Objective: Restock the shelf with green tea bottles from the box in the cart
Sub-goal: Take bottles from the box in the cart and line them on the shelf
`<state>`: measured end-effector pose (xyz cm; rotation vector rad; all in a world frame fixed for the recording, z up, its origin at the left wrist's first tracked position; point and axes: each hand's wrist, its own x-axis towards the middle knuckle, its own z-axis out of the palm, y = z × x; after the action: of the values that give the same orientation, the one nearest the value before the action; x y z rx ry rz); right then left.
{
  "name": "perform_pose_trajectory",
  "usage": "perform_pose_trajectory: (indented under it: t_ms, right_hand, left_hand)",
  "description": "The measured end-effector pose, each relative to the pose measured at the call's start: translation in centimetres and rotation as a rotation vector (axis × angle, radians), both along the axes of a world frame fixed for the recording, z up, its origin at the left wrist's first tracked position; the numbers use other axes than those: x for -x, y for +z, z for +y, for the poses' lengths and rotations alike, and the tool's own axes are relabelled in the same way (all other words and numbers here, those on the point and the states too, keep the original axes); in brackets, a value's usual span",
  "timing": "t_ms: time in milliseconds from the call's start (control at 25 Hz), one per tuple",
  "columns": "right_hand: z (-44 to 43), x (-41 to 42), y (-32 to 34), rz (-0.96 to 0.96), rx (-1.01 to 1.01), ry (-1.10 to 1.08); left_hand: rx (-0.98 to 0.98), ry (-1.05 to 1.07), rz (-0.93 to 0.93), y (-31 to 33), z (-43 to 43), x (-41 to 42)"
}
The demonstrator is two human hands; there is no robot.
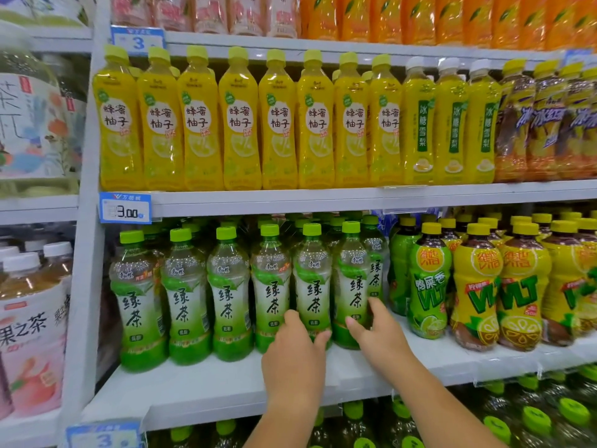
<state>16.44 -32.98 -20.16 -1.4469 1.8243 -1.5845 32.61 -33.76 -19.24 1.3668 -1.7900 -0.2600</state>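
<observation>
Green tea bottles [226, 295] with green caps stand in rows on the white shelf [200, 389], several across the front. My left hand [295, 350] grips the lower part of the fifth front bottle [312, 279], with a finger on its left side and the thumb on its front. My right hand [379, 334] grips the sixth front bottle [352, 276] low down, thumb in front and fingers round its right side. Both bottles stand upright on the shelf. Neither the box nor the cart is in view.
Yellow honey-pomelo bottles [239, 124] fill the shelf above. VLT lemon tea bottles [478, 286] stand right of the green tea. A price tag [125, 208] hangs on the upper shelf edge. Large bottles [29, 318] fill the left bay. Green-capped bottles [533, 418] sit below.
</observation>
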Motion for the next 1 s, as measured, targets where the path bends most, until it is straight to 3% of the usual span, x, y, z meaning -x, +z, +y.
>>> perform_pose_trajectory:
  t_ms: [120,480,1000]
  right_hand:
    - [-0.2,0.2,-0.2,-0.026,0.007,-0.026]
    - [-0.4,0.7,-0.4,-0.026,0.086,-0.057]
    - [0.5,0.3,0.1,-0.089,0.090,-0.040]
  left_hand:
    - [0.023,0.043,-0.060,-0.1,-0.1,0.1]
    - [0.045,0.027,0.068,-0.9,-0.2,0.1]
    - [-0.025,0.036,0.053,-0.8,-0.4,0.2]
